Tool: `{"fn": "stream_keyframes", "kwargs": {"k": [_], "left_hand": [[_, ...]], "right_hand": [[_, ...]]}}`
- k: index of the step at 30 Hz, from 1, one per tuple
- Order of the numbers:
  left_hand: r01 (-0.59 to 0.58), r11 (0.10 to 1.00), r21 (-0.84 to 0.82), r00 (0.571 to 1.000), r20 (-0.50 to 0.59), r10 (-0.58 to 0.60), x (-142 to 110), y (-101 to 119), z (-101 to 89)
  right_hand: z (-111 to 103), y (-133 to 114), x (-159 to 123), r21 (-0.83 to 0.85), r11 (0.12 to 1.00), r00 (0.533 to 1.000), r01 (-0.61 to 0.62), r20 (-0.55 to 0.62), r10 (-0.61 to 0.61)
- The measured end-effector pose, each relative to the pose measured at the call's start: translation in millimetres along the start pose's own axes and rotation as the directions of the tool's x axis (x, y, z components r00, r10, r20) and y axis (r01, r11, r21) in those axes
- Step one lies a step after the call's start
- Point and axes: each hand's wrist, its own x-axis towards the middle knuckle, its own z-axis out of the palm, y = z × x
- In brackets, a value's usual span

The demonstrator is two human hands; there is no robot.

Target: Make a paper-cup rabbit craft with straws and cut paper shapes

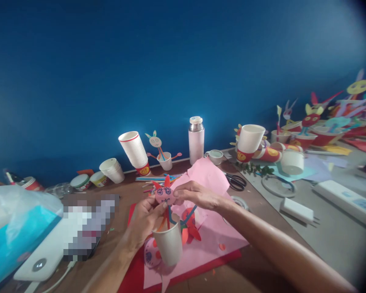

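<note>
A pink paper face [165, 197] with red-orange ears and drawn eyes is held upright above a white paper cup [169, 247]. My left hand [147, 215] pinches its lower left side between thumb and fingers. From the right, my right hand [195, 194] has its fingertips closed on the face's other edge. Blue and red-orange straws [168, 215] run from below the face into the cup. Beside the cup's base, another pink paper face [151, 256] lies partly hidden. Red paper pieces [192, 232] are to the right, on pink paper [213, 244].
A thermos [196, 142], a stack of cups [133, 150] and a finished cup puppet [164, 160] stand along the wall. Scissors [237, 182] lie right of the pink paper. A white power bank [44, 252] is at left, a power strip [350, 203] at right.
</note>
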Motion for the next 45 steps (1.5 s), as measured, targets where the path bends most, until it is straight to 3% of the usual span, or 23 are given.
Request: {"fn": "stream_keyframes", "kwargs": {"k": [5,13,23,31,39,45], "left_hand": [[0.01,1.0,0.01,1.0,0.008,-0.011,-1,-1,1.2],[0.018,0.998,0.057,1.0,0.014,-0.019,-1,1,3.2],[0.003,0.998,0.061,1.0,-0.014,-0.002,-1,-2,5.1],[0.009,1.0,0.008,0.999,-0.049,-0.008,0,-1,8.0],[-0.024,0.998,0.06,0.996,-0.087,0.029,-2,2,9.5],[-0.014,1.0,0.007,0.996,-0.089,0.015,-2,-1,8.7]], "right_hand": [[7,6,3,-0.103,0.994,0.997,-0.041,-0.062,0.034],[17,17,9,-0.12,0.991,0.983,-0.053,-0.182,0.031],[21,22,10,-0.188,0.981,0.969,-0.042,-0.249,-0.006],[21,20,10,-0.199,0.979,0.966,-0.04,-0.258,-0.013],[22,16,8,-0.299,0.954,0.957,-0.033,-0.285,-0.056],[22,16,8,-0.262,0.965,0.962,0.0,-0.265,-0.072]]}}
